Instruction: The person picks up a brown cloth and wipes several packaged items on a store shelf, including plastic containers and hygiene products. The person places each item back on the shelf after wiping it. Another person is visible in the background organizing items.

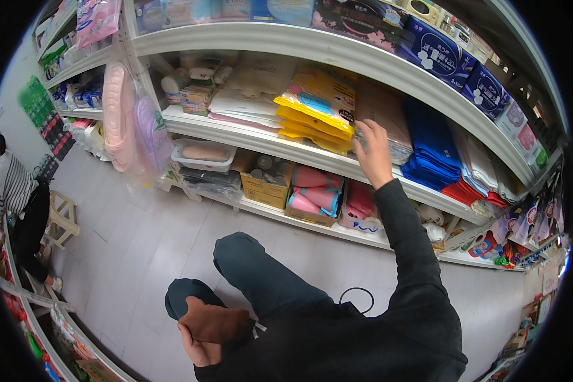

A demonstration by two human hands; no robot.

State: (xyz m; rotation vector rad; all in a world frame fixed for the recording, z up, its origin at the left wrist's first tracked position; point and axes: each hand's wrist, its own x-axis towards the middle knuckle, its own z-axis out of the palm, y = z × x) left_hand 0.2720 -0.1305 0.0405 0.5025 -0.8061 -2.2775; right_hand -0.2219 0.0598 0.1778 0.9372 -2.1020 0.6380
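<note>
My left hand (198, 348) grips a brown cloth (215, 322) low in front of my body, beside my bent knees. Stretched toward the middle shelf, my right hand (376, 153) has its fingers apart. Its fingertips are at the right edge of a stack of yellow plastic packs (310, 107) and the front of a beige stack in clear plastic (384, 112); whether they touch either is unclear. Folded blue cloths (429, 143) lie right of the beige stack. White plastic-wrapped packs (246, 102) are piled left of the yellow ones.
Pink-and-blue items fill a cardboard box (293, 215) on the bottom shelf, near a white plastic tray (203, 164). Pink and lilac footwear (119, 119) hangs from the shelf post. Sanitary pad packs (439, 52) line the upper shelf. At left, a person (14, 186) bends beside a stool (62, 217).
</note>
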